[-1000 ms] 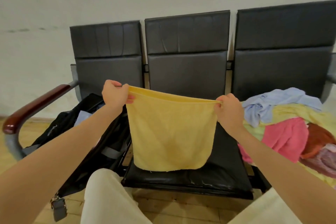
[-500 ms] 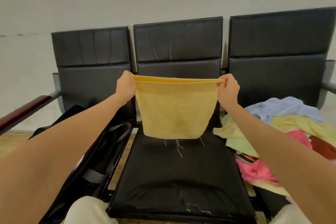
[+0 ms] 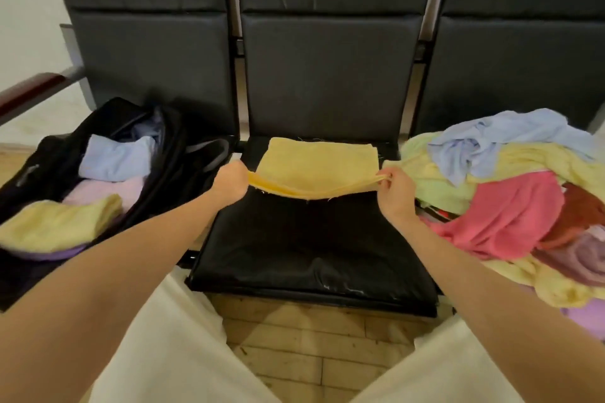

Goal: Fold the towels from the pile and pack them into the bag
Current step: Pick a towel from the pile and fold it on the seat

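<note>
Yellow terry towel (image 3: pixel 316 162) lies half on the black padded middle seat (image 3: pixel 304 249), far edge flat, near edge lifted. Left hand (image 3: pixel 229 181) and right hand (image 3: pixel 397 191) each keep a closed grip on a near corner. Open black bag (image 3: pixel 49 154) holding folded towels sits left; loose coloured towel pile (image 3: pixel 510 186) right.

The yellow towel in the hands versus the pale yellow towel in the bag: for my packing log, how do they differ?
The yellow towel is deeper yellow, half-laid on the middle seat, pinched by left hand and right hand. The pale yellow towel lies folded, unheld, in the bag.
</note>
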A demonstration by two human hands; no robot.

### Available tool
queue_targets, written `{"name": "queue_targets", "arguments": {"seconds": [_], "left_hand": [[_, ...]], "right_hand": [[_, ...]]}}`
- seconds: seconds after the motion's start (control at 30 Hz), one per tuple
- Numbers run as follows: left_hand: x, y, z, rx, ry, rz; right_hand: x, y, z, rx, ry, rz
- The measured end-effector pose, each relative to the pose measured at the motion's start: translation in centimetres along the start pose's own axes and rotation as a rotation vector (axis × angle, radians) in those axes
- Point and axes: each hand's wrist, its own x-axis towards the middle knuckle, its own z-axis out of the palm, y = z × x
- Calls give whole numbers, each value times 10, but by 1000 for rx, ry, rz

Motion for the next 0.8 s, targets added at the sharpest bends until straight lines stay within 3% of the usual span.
{"name": "queue_targets", "arguments": {"seconds": [0.13,0.3,0.47,0.6,0.7,0.8], "left_hand": [[-43,-33,42,219,-207,73],[-83,-60,54,362,-231,102],[-98,-62,46,669,-211,152],[-102,-42,45,958,-340,141],[-109,-19,46,995,-485,67],[-117,0,61,781,-462,226]], "right_hand": [[-62,28,22,-19,-112,148],[-116,53,27,-125,-220,49],[-134,63,16,-204,-301,-9],[-139,59,7,-156,-383,-64],[-139,61,-2,-91,-474,-63],[-137,64,-11,-62,-491,-60]]}}
